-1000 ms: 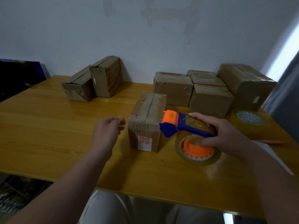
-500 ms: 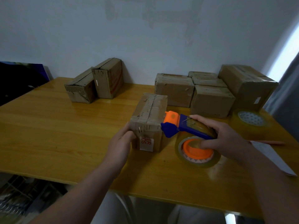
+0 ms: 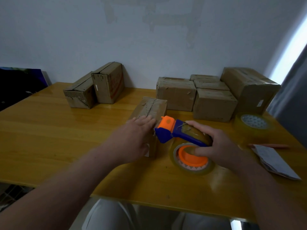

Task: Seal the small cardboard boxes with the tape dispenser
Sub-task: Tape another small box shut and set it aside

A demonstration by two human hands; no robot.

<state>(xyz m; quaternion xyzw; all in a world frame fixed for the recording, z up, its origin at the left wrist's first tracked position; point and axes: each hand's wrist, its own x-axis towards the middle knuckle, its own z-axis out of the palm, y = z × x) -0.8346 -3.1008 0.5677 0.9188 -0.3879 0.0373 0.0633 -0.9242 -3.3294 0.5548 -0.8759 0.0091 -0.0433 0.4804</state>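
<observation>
Seen from the head camera, a small cardboard box (image 3: 153, 106) stands near the middle of the yellow wooden desk (image 3: 49, 138). Its long side runs away from the person, and a ragged centre seam runs along its top. The left hand (image 3: 134, 140) lies flat over the near end of that top, its fingers (image 3: 146, 121) straight and released, pressing down rather than gripping (where the thumb sits is lost in blur).

Just right of the box, the right hand (image 3: 221, 143) is clenched on the blue and orange tape dispenser (image 3: 174, 131). One finger lies along the handle and the thumb hooks onto the orange hub of the loaded tape roll (image 3: 191, 168). The dispenser's orange head is at the box's near right top edge, just beside the left fingertips. Whether it touches the cardboard cannot be told, nor whether the roll rests on the desk or hangs just over it.

The step in hand looks like lining up for a strip on this box, with the left hand steadying it. The next move likely calls for setting the head on the near end of the seam, anchoring the tape there, and drawing the dispenser along the seam while the left hand gets out of its path (or shifts to a side wall).

Two boxes (image 3: 93, 90) lean together at the far left. A cluster of boxes (image 3: 214, 103) sits by the wall on the right, and near it lie a spare tape roll (image 3: 253, 122), a pencil (image 3: 269, 145) and folded paper (image 3: 274, 161).
</observation>
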